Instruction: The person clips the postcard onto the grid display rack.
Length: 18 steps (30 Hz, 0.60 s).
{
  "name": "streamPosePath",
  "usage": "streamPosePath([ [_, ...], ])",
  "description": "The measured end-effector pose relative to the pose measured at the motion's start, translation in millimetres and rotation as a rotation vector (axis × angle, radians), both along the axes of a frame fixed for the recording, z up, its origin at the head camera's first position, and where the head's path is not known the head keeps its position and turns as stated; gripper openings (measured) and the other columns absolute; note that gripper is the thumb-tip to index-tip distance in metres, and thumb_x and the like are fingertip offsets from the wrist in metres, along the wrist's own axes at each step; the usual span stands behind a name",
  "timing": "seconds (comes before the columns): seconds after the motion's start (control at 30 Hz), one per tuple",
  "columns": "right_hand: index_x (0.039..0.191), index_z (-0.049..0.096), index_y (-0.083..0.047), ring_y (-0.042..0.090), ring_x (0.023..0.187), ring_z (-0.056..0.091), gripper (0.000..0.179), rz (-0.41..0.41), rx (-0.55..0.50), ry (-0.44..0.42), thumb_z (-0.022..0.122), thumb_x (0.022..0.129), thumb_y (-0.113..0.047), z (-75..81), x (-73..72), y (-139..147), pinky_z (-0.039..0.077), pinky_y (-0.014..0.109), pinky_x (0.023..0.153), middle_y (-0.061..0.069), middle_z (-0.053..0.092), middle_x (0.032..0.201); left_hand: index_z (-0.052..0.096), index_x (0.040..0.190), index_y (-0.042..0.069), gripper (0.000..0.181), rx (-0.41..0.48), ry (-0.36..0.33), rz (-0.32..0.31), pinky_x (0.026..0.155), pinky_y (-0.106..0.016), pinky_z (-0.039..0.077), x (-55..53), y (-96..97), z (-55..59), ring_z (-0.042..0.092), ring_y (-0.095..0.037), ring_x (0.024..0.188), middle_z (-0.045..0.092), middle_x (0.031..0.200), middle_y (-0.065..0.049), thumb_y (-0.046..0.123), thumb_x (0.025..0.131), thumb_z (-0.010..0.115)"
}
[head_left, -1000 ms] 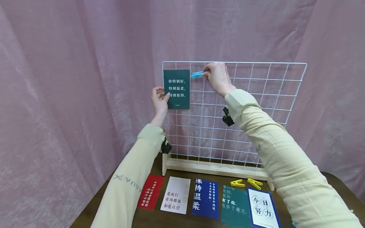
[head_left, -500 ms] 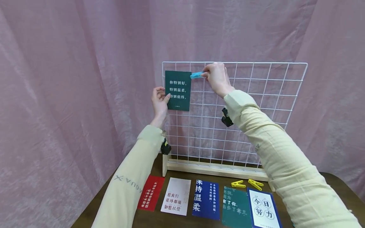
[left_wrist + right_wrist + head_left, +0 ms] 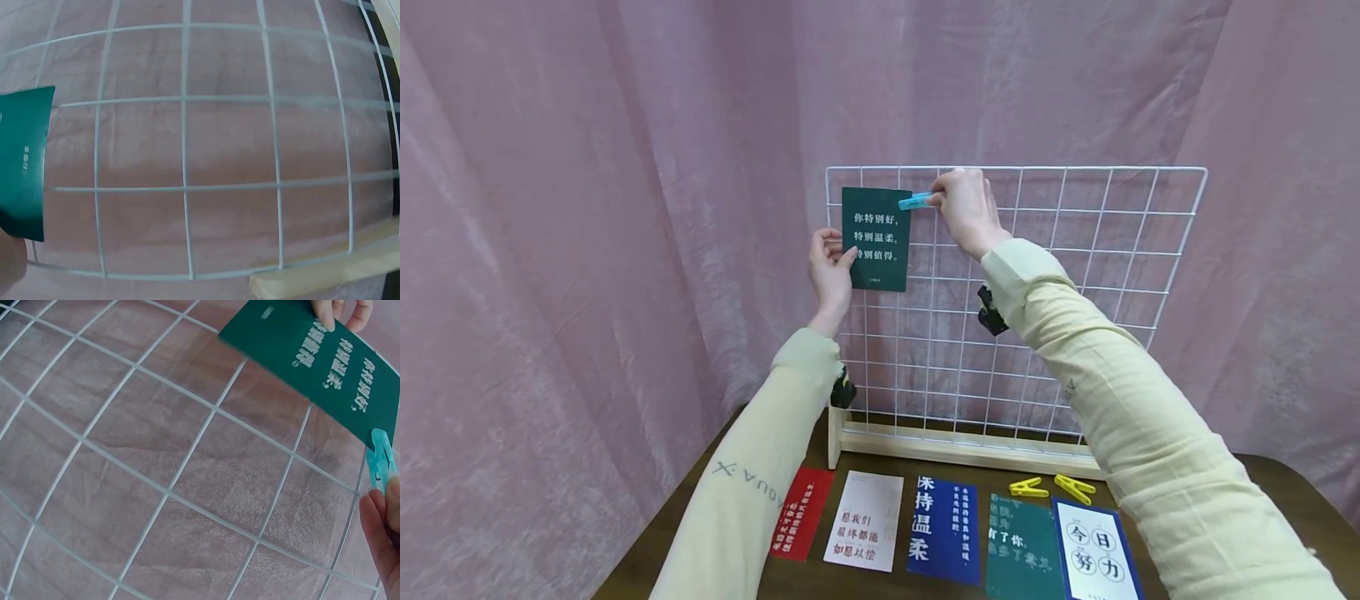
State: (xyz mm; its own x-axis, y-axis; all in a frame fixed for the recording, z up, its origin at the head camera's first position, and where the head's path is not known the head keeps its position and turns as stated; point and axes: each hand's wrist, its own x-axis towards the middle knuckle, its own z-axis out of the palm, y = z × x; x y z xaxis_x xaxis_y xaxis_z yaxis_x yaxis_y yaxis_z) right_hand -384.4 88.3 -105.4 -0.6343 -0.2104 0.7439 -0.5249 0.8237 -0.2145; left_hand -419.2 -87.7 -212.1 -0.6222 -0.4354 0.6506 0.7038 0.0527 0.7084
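Note:
My left hand (image 3: 832, 271) pinches the left edge of a dark green card (image 3: 880, 271) with white writing, thumb in front. The card is held upright before the upper left of a white wire grid (image 3: 953, 337). My right hand (image 3: 966, 210) pinches a light blue clothespin (image 3: 916, 201), whose tip overlaps the card's upper right corner. In the right wrist view the clothespin (image 3: 380, 459) reaches over the corner of the card (image 3: 325, 369); whether it also grips a wire cannot be told. The left wrist view shows only the lower part of the card (image 3: 25, 162).
The grid stands in a wooden base (image 3: 970, 451) on a dark table. In front lie a red card (image 3: 805, 508), a white card (image 3: 865, 521), a blue card (image 3: 946, 533), a green card (image 3: 1022, 558) and a blue-bordered card (image 3: 1093, 550). Two yellow clothespins (image 3: 1028, 488) lie near the base.
The green card and my left hand have shifted slightly right. The clothespin tip, apart from the card a second ago, now overlaps its upper right corner.

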Motion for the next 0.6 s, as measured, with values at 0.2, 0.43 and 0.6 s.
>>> streamPosePath([
  [0.2,0.093,0.070,0.000,0.024,0.075,0.053,0.015,-0.012,0.038,0.021,0.063,0.085,-0.012,-0.1,0.4,-2.8,0.043,0.035,0.066,0.012,0.062,0.087,0.050,0.101,0.002,0.027,-0.048,-0.075,0.070,0.068,-0.025,0.042,1.7,2.8,0.0,0.051,-0.017,0.077,0.056,0.081,-0.008,-0.009,0.080,0.062],
  [0.43,0.096,0.069,0.000,0.023,0.077,0.050,0.017,0.019,0.018,-0.016,0.063,0.085,-0.011,1.0,2.7,-3.5,0.041,0.035,0.068,0.013,0.060,0.086,0.050,0.102,0.000,0.029,-0.027,-0.069,0.037,0.070,-0.028,0.044,-0.9,-0.2,-0.2,0.053,-0.017,0.075,0.057,0.079,-0.009,-0.011,0.079,0.062],
  [0.6,0.101,0.067,0.000,0.021,0.077,0.048,0.020,0.034,0.014,-0.073,0.060,0.087,-0.012,1.0,0.7,-1.7,0.040,0.033,0.068,0.011,0.059,0.087,0.050,0.101,-0.001,0.029,-0.030,-0.057,0.020,0.069,-0.028,0.045,-3.0,-2.3,0.6,0.054,-0.017,0.073,0.058,0.079,-0.013,-0.013,0.078,0.062],
])
